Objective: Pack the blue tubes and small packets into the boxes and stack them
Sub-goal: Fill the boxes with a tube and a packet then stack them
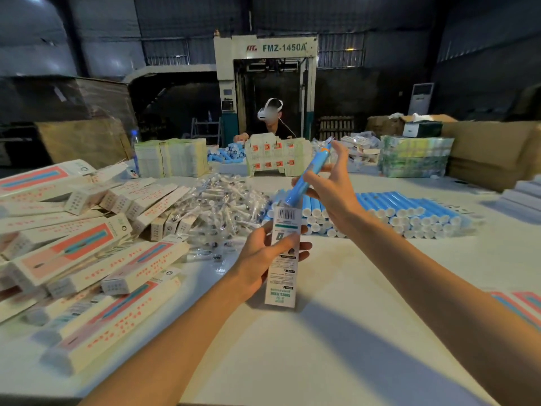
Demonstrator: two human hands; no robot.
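Desk [322, 341], white, bare patch nearest me. Flat printed cartons [524, 306] at its right edge, partly cut off by the frame.

Left grip [260, 256] clamped round a narrow white box [282, 276]: thumb across the front face, fingers wrapped behind. Box stands upright, bottom end just above the desk or touching it, cannot tell which. Top end open, barcode flap up.

Right grip [333, 186] above and beyond it, pinching a blue tube [307, 177] between thumb and fingers, the outer fingers spread. Tube tilted, upper end leaning away to the right. Its lower end is inside the box's open mouth.

Left of me: loose pile of closed boxes [87, 259], white with pink and blue panels, lying at all angles.

Middle of desk: heap of small clear packets [222, 206], touching the pile.

Right of the heap: blue tubes with white caps [409, 213], stacked lying down in rows, caps toward me.

Far edge: stacks of folded flat cartons [172, 156], green wrapped bundles [415, 156], more tubes. A person in a headset [270, 118] sits opposite. Behind them, a machine marked FMZ-1450A [265, 68].
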